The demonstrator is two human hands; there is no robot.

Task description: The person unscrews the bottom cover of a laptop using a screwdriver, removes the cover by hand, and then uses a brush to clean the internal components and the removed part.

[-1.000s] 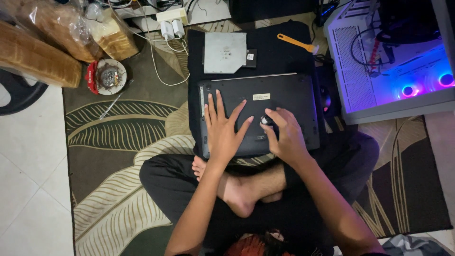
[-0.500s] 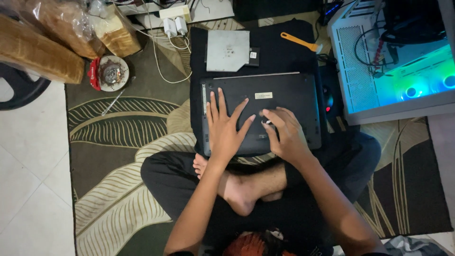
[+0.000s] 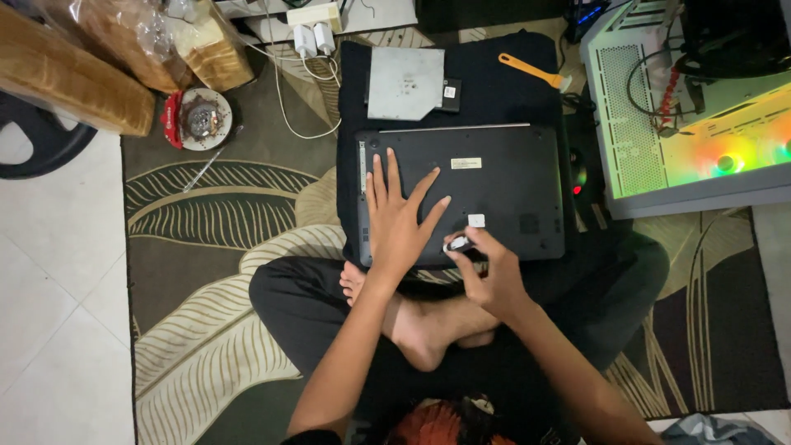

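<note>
A black laptop (image 3: 503, 185) lies upside down on a dark cloth (image 3: 486, 91) in front of my crossed legs. My left hand (image 3: 398, 221) rests flat on its underside near the left edge, fingers spread. My right hand (image 3: 486, 272) hovers at the laptop's near edge, fingers closed on a small silver tool (image 3: 457, 244) whose tip touches the casing. A small white sticker (image 3: 476, 220) sits just above that hand.
A silver optical drive (image 3: 405, 82) and an orange pry tool (image 3: 530, 69) lie on the cloth beyond the laptop. A lit computer case (image 3: 692, 115) stands at right. Chargers (image 3: 313, 37), a round tin (image 3: 200, 118), a screwdriver (image 3: 206, 165) and bagged items (image 3: 140, 37) lie at left on the patterned rug (image 3: 206, 247).
My right hand has drawn back from the laptop's middle to its near edge, still holding the small tool. The left hand stays flat on the casing.
</note>
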